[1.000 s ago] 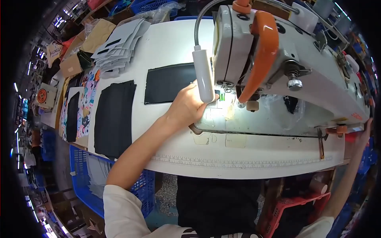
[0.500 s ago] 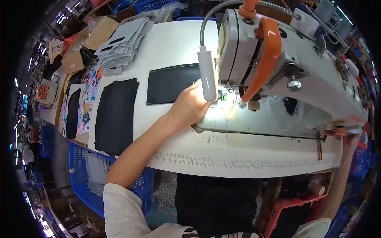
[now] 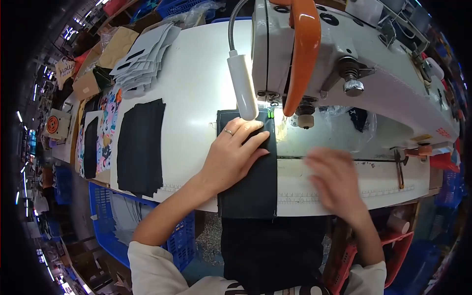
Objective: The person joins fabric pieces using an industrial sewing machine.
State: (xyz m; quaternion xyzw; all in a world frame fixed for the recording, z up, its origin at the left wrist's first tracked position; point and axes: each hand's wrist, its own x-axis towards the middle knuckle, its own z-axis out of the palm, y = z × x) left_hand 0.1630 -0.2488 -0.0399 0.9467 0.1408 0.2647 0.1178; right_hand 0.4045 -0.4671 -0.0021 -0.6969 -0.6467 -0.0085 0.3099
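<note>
My left hand (image 3: pixel 232 155) lies on a black rectangular fabric panel (image 3: pixel 248 199), fingers apart and pressing it flat. The panel runs from below the sewing machine's needle area to the table's front edge, its upper right corner beside the presser foot, which is partly hidden by the lamp. My right hand (image 3: pixel 335 181) is blurred by motion above the table, right of the panel; its thumb looks apart from the fingers and nothing shows in it. A white sewing machine (image 3: pixel 373 98) with an orange guard (image 3: pixel 303 54) and a white lamp (image 3: pixel 243 86) stands over the work.
A stack of black pieces (image 3: pixel 140 147) lies on the left, with grey cut pieces (image 3: pixel 147 54) behind it. A blue basket (image 3: pixel 105 216) stands below the table's left edge. Small scissors or snips (image 3: pixel 399 169) lie at the right. A ruler strip (image 3: pixel 300 199) runs along the front.
The black panel has turned from lying sideways to pointing toward me. My left hand has moved down onto it. My right hand has come from the machine's far right to the table front.
</note>
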